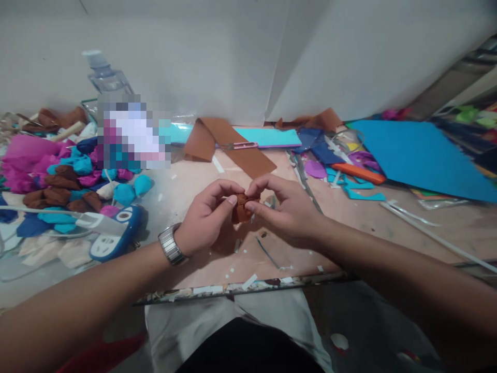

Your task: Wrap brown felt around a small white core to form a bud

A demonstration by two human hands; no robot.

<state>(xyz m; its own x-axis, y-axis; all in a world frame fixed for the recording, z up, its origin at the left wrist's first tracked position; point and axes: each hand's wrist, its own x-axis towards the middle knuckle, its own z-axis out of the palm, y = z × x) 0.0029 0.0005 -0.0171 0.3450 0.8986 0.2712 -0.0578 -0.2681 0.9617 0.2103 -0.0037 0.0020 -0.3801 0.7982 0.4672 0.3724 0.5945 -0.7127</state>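
Observation:
Between both hands, above the middle of the table, is a small gathered piece of brown crepe paper. My left hand, with a metal watch on its wrist, pinches it from the left with thumb and fingers. From the other side my right hand is closed on it as well, thumb and index finger at its upper right. Just behind the hands lies a folded brown strip, with pink-handled thread snips resting on it.
To the left is a pile of crumpled paper pieces, beside a blue-and-white power strip. A water bottle stands behind. On the right are an orange utility knife, a large blue sheet and scraps. A white wall closes the back.

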